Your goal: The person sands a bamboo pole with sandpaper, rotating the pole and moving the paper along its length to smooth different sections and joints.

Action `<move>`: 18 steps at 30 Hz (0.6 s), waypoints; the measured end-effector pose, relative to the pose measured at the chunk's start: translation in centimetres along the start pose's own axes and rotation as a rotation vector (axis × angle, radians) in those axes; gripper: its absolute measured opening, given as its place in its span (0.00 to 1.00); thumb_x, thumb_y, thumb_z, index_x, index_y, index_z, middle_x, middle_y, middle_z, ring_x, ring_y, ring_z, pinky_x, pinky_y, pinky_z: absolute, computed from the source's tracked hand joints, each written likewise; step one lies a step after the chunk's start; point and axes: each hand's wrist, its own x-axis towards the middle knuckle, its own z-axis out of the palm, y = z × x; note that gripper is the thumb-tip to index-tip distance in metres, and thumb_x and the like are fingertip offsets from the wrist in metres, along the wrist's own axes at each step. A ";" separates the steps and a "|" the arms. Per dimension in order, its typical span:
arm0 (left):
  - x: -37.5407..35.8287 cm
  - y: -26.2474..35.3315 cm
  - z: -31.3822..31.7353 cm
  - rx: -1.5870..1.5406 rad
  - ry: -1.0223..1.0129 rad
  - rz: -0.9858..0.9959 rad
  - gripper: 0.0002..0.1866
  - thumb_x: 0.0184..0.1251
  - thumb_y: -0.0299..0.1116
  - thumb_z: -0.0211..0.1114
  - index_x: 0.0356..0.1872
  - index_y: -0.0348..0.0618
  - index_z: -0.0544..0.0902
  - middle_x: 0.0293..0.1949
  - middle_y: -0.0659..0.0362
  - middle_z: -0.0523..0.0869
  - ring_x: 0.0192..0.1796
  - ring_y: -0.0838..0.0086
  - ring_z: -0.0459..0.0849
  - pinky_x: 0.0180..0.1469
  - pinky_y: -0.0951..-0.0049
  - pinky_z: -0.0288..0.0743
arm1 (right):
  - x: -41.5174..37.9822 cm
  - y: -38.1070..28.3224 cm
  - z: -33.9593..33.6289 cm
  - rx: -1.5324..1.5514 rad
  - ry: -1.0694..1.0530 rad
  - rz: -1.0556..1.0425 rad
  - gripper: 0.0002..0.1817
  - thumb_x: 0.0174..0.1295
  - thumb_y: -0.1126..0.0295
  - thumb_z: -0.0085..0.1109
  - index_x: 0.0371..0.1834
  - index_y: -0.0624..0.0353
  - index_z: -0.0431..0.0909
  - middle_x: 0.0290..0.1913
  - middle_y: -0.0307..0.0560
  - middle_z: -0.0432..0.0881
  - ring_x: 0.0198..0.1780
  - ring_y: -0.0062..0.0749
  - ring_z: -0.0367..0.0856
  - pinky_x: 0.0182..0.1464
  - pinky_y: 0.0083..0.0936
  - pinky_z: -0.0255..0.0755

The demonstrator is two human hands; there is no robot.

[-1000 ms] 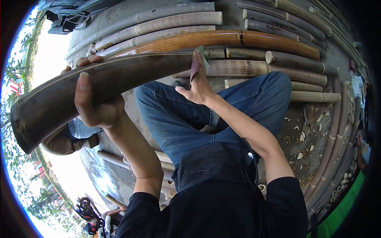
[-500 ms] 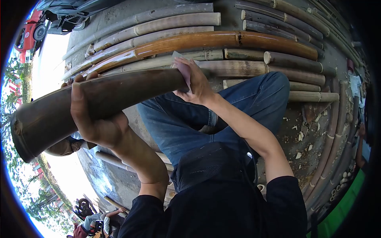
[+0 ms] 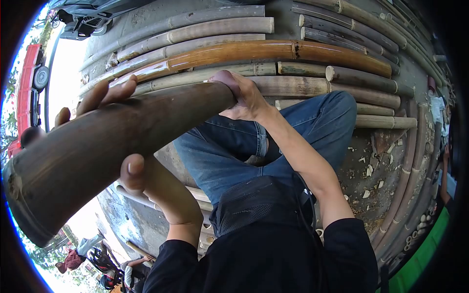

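A thick, dark brown bamboo pole (image 3: 122,124) slants across the left half of the head view, its wide end at the lower left. My left hand (image 3: 141,179) supports it from underneath, with the thumb on the near side and the fingers showing over the far side. At the narrower end, my right hand (image 3: 248,100) presses a pinkish sheet, apparently sandpaper (image 3: 226,80), around the bamboo. The right fingertips are partly hidden behind the sheet and the pole. Both of my legs, in blue jeans (image 3: 320,115), are bent below the pole.
Several bamboo poles lie in rows on the floor ahead, among them a glossy orange-brown pole (image 3: 234,50). Wood chips (image 3: 370,171) litter the ground at the right. A red truck (image 3: 30,88) stands outside at the left. Other people (image 3: 134,271) are at the lower left.
The pole's wide end has swung downward and appears larger. My left thumb has shifted lower along its near side. The sheet, spread out before, now curves closely around the narrow end.
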 end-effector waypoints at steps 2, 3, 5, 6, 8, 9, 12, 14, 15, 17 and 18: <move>-1.4 -0.2 0.5 0.071 0.088 -0.059 0.44 0.59 0.41 0.70 0.76 0.39 0.63 0.55 0.39 0.83 0.55 0.47 0.84 0.68 0.42 0.73 | -1.8 0.7 0.2 -0.072 0.016 0.038 0.39 0.41 0.68 0.80 0.62 0.57 0.75 0.54 0.54 0.83 0.55 0.55 0.84 0.60 0.42 0.79; -1.5 -0.5 0.6 0.068 0.087 -0.064 0.44 0.59 0.41 0.70 0.76 0.39 0.63 0.55 0.39 0.83 0.55 0.47 0.84 0.68 0.42 0.73 | -2.6 1.3 0.2 -0.149 0.036 0.065 0.43 0.42 0.67 0.80 0.66 0.57 0.73 0.58 0.55 0.82 0.60 0.56 0.82 0.64 0.44 0.77; -1.8 -0.9 0.5 0.160 0.272 -0.055 0.42 0.59 0.40 0.69 0.74 0.38 0.64 0.55 0.39 0.83 0.54 0.48 0.85 0.65 0.45 0.77 | -7.2 5.1 0.1 -0.205 -0.018 0.198 0.47 0.44 0.64 0.80 0.71 0.58 0.68 0.64 0.57 0.77 0.66 0.58 0.76 0.70 0.46 0.72; -1.7 -1.0 0.6 0.156 0.269 -0.047 0.42 0.59 0.40 0.69 0.74 0.38 0.64 0.55 0.39 0.83 0.54 0.48 0.85 0.65 0.45 0.77 | -7.2 5.7 -0.3 -0.265 -0.069 0.314 0.52 0.46 0.61 0.80 0.76 0.60 0.63 0.70 0.59 0.73 0.73 0.60 0.71 0.75 0.48 0.66; -1.6 -1.3 0.6 0.157 0.467 -0.112 0.38 0.60 0.42 0.68 0.70 0.34 0.68 0.53 0.37 0.83 0.53 0.49 0.85 0.64 0.49 0.78 | -7.7 6.3 0.3 -0.274 -0.066 0.321 0.56 0.46 0.57 0.80 0.79 0.62 0.59 0.74 0.60 0.68 0.77 0.61 0.64 0.78 0.50 0.61; -1.4 -1.4 0.6 0.163 0.466 -0.118 0.38 0.60 0.42 0.68 0.70 0.34 0.68 0.53 0.37 0.83 0.53 0.49 0.85 0.64 0.49 0.78 | -8.0 5.7 0.9 -0.273 -0.074 0.346 0.60 0.46 0.53 0.80 0.81 0.64 0.56 0.78 0.61 0.62 0.81 0.63 0.58 0.82 0.51 0.55; -0.9 -0.3 1.4 0.215 0.551 -0.328 0.34 0.58 0.42 0.69 0.61 0.29 0.73 0.48 0.40 0.84 0.53 0.56 0.85 0.64 0.60 0.75 | -4.4 0.6 2.0 -0.111 -0.033 0.218 0.63 0.53 0.40 0.74 0.83 0.67 0.50 0.83 0.60 0.51 0.85 0.62 0.47 0.84 0.60 0.43; -0.8 -0.6 1.3 0.184 0.578 -0.339 0.34 0.58 0.42 0.69 0.61 0.29 0.73 0.48 0.40 0.84 0.53 0.56 0.85 0.64 0.60 0.75 | -5.1 2.2 1.5 -0.108 -0.035 0.177 0.63 0.56 0.35 0.70 0.83 0.68 0.48 0.84 0.60 0.49 0.85 0.62 0.45 0.84 0.61 0.41; -0.6 -0.9 1.3 0.153 0.609 -0.339 0.34 0.58 0.42 0.69 0.61 0.29 0.73 0.48 0.40 0.83 0.53 0.57 0.85 0.64 0.60 0.75 | -6.7 4.8 0.8 -0.137 -0.112 0.259 0.64 0.59 0.32 0.66 0.84 0.68 0.46 0.85 0.60 0.46 0.86 0.62 0.43 0.85 0.60 0.40; -0.3 -0.9 1.6 0.157 0.622 -0.351 0.34 0.58 0.42 0.70 0.61 0.28 0.73 0.48 0.40 0.83 0.53 0.57 0.86 0.63 0.60 0.76 | -7.5 6.1 0.3 -0.166 -0.195 0.337 0.64 0.61 0.28 0.62 0.84 0.68 0.45 0.85 0.60 0.44 0.87 0.61 0.40 0.85 0.59 0.39; -0.2 -0.9 1.6 0.172 0.628 -0.377 0.34 0.58 0.41 0.71 0.61 0.28 0.73 0.48 0.41 0.83 0.52 0.56 0.86 0.62 0.60 0.77 | -7.7 5.7 0.7 -0.107 -0.156 0.365 0.64 0.62 0.28 0.60 0.85 0.67 0.43 0.86 0.60 0.42 0.87 0.60 0.38 0.85 0.58 0.38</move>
